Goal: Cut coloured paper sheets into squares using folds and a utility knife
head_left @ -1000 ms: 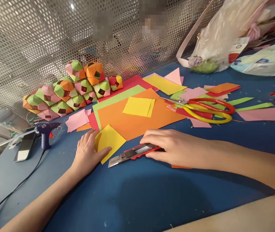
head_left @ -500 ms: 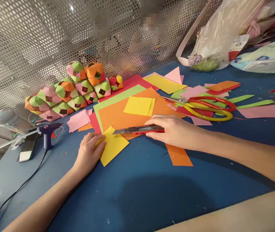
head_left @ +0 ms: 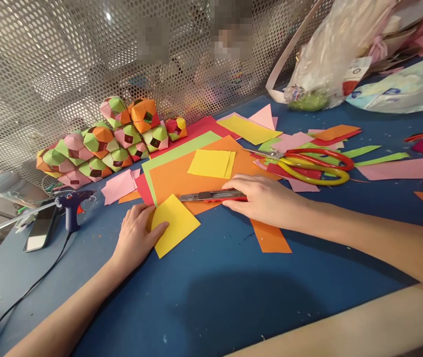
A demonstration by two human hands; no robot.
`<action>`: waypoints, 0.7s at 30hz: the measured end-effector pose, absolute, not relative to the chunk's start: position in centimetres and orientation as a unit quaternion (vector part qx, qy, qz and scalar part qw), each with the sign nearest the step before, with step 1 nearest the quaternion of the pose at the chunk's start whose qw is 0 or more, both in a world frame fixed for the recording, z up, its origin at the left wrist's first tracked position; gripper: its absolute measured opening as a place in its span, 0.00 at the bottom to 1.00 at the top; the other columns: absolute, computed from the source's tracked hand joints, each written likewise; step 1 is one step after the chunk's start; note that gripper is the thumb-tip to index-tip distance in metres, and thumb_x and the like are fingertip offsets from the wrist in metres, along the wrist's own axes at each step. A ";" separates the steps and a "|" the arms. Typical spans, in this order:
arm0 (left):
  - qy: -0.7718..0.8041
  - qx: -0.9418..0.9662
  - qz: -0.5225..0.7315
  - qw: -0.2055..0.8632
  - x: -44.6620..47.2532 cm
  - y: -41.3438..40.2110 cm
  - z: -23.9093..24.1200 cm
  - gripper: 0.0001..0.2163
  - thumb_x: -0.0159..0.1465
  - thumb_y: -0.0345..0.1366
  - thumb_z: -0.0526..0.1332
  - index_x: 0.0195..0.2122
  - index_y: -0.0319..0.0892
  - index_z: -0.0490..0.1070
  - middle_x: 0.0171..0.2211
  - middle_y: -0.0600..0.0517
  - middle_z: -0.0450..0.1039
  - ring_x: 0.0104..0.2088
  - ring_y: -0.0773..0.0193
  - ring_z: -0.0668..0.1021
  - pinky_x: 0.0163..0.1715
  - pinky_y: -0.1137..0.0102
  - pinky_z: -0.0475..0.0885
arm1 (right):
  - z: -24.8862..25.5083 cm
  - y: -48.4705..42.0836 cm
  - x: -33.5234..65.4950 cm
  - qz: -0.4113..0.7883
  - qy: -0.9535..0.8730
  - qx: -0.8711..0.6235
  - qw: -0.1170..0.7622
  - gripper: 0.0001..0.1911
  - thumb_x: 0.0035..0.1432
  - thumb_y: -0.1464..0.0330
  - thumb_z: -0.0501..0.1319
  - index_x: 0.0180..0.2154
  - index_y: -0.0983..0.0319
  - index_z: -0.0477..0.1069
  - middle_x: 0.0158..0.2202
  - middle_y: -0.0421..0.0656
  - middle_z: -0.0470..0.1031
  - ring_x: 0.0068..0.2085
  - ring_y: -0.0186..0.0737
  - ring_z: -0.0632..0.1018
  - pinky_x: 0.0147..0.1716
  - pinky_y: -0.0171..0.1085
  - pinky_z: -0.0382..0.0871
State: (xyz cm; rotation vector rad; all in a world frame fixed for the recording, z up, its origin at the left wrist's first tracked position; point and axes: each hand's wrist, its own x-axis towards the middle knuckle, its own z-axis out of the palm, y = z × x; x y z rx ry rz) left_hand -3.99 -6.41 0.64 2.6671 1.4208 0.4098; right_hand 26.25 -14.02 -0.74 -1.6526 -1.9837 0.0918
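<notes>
My left hand [head_left: 136, 233] grips the left corner of a yellow paper square [head_left: 177, 225], its thumb lying on top and some fingertips hidden at the paper's edge. My right hand [head_left: 261, 196] is closed around a box cutter [head_left: 214, 195] with a red and dark body. Its blade points left and ends just above the upper right edge of the yellow square, over the orange paper sheet [head_left: 174, 176]. Smaller yellow paper pieces [head_left: 209, 163] lie on that orange sheet, above the cutter. An orange paper strip [head_left: 271, 237] sits below my right wrist.
Red-and-yellow-handled scissors [head_left: 313, 163] lie among paper scraps on the right. Folded paper balls [head_left: 99, 141] are piled along the perforated metal screen [head_left: 66, 54]. A glue gun [head_left: 72, 208], its cord and a phone [head_left: 40, 230] are at left; a plastic bag [head_left: 330, 64] stands back right.
The box cutter's blade has moved slightly right, off the yellow square. My left thumb has slid a little further right over the paper. The view has shifted slightly.
</notes>
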 end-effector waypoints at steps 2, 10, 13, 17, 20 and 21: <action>0.465 0.874 0.132 0.048 -4.0 -6.4 0.7 0.23 0.65 0.50 0.57 0.55 0.42 0.69 0.54 0.44 0.67 0.54 0.49 0.70 0.56 0.52 0.66 | -0.6 -14.0 26.2 0.025 -0.735 -0.618 0.276 0.07 0.59 0.68 0.61 0.40 0.62 0.72 0.39 0.44 0.77 0.37 0.44 0.78 0.30 0.39 0.66; 0.462 0.876 0.130 0.042 -4.0 -6.5 0.7 0.22 0.65 0.50 0.57 0.55 0.43 0.70 0.54 0.44 0.68 0.54 0.49 0.70 0.55 0.51 0.66 | -0.8 -14.0 26.0 0.058 -0.738 -0.612 0.277 0.05 0.60 0.69 0.62 0.39 0.62 0.71 0.38 0.43 0.77 0.35 0.43 0.78 0.30 0.38 0.66; 0.464 0.876 0.127 0.043 -3.9 -6.5 0.8 0.22 0.65 0.50 0.57 0.55 0.43 0.70 0.54 0.44 0.68 0.54 0.49 0.70 0.55 0.51 0.66 | -0.9 -14.0 25.9 0.063 -0.742 -0.601 0.290 0.05 0.60 0.69 0.62 0.39 0.62 0.71 0.38 0.43 0.77 0.37 0.43 0.78 0.31 0.38 0.67; 0.469 0.873 0.123 0.049 -3.8 -6.5 0.9 0.23 0.64 0.50 0.56 0.55 0.43 0.69 0.55 0.44 0.67 0.55 0.49 0.69 0.57 0.51 0.65 | -0.8 -14.0 26.0 0.042 -0.738 -0.598 0.310 0.06 0.59 0.69 0.62 0.40 0.63 0.71 0.38 0.43 0.76 0.36 0.42 0.78 0.31 0.38 0.67; 0.475 0.871 0.115 0.053 -3.7 -6.4 1.0 0.23 0.64 0.50 0.56 0.56 0.43 0.69 0.55 0.44 0.67 0.55 0.48 0.69 0.57 0.50 0.63 | -0.7 -14.0 26.0 0.024 -0.741 -0.589 0.322 0.06 0.59 0.70 0.63 0.40 0.63 0.71 0.37 0.43 0.76 0.36 0.42 0.78 0.32 0.38 0.67; 0.478 0.869 0.112 0.055 -3.7 -6.4 1.0 0.23 0.64 0.50 0.57 0.56 0.43 0.69 0.55 0.44 0.66 0.56 0.48 0.69 0.57 0.50 0.63 | -0.7 -14.1 26.0 0.020 -0.742 -0.586 0.327 0.06 0.59 0.70 0.63 0.40 0.63 0.71 0.37 0.43 0.76 0.35 0.42 0.78 0.32 0.38 0.67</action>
